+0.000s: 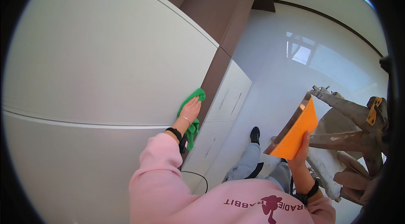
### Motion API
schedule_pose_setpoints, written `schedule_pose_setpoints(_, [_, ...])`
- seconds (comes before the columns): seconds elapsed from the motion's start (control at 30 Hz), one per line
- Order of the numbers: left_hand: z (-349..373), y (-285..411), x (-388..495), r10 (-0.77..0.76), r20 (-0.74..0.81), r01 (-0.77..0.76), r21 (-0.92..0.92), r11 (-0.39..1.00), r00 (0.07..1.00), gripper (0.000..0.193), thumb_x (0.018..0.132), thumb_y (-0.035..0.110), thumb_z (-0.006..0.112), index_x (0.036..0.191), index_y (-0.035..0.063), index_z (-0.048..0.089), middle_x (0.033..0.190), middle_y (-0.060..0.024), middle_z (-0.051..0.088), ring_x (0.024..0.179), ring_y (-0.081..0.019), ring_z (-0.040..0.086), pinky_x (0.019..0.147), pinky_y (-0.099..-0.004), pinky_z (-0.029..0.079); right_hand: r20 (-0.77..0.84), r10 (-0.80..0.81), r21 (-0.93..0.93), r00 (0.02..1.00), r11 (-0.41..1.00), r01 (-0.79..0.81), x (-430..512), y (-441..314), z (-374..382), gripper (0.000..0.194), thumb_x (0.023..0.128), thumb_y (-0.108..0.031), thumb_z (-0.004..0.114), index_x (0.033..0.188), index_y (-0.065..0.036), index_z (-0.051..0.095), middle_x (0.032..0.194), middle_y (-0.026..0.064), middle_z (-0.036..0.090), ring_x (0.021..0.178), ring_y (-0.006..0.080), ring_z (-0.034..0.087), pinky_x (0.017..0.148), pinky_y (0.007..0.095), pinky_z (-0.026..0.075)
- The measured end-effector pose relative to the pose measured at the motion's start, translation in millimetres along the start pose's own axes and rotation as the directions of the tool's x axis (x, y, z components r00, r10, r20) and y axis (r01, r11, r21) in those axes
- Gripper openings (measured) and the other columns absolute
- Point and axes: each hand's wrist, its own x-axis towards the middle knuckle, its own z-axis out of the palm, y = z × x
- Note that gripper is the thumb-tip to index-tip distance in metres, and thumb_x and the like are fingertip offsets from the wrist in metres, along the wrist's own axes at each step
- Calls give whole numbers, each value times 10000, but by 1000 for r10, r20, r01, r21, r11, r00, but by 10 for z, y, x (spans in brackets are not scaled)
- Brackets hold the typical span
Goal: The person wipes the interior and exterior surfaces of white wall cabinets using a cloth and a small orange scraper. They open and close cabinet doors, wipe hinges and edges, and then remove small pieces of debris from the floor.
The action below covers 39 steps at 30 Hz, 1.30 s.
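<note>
My left hand presses a green cloth against the edge of a white cabinet door. Part of the cloth hangs below my wrist, over the brown side of the cabinet. In my right hand is an orange panel, held tilted by its lower edge. Small dots run along the panel's long side. A brown, shiny tray-like piece lies along its far side; whether the two are joined I cannot tell.
A worn, paint-stained wooden stand, perhaps a ladder, with a yellow strap, is close on my right. Low white fronts with markings line the brown cabinet. A black cable loops below. Glossy floor lies ahead.
</note>
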Motion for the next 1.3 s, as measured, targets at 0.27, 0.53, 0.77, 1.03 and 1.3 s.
schedule_pose_setpoints(0.27, [-706,-1609,2334,-301,-447,339,5,941,842,328,844,167,454,1131,65,577,1229,-90,538,1230,-266,424,1069,-376,268,-165,-144,72,976,985,158,59,135,-64,457,952,-461,386,1217,-94,452,1050,42,562,937,161,565,823,307,467])
schedule_pose_setpoints(0.53, [-301,-637,1731,-196,-153,180,-117,977,969,420,875,198,426,1244,2,474,1251,-134,503,1269,-285,384,1100,-380,218,-167,-192,107,967,972,211,-18,-39,-215,471,955,-475,366,1216,-92,448,1043,34,555,940,141,557,826,284,460])
schedule_pose_setpoints(0.77, [-270,-1083,2258,-282,-379,268,-91,959,881,413,875,182,417,1231,-16,487,1287,-134,487,1284,-275,369,1099,-366,233,-154,-153,113,976,979,171,211,28,-96,465,959,-460,365,1201,-74,456,1050,46,553,941,145,559,831,287,460])
schedule_pose_setpoints(1.03, [-250,-676,1298,-176,-296,139,-143,980,939,346,844,158,457,1135,-3,550,1187,-127,544,1231,-263,429,1068,-357,284,-117,-92,34,989,995,96,87,-11,-159,442,950,-431,406,1217,-81,452,1051,40,559,948,158,557,831,306,454])
schedule_pose_setpoints(1.3, [-3368,-3964,222,-421,-820,865,164,475,387,428,852,204,478,1274,137,484,1325,-100,459,1210,-348,429,1058,-497,267,47,-144,-21,988,989,145,216,-19,72,490,947,-441,397,1231,-45,437,1078,61,547,980,180,550,851,312,445])
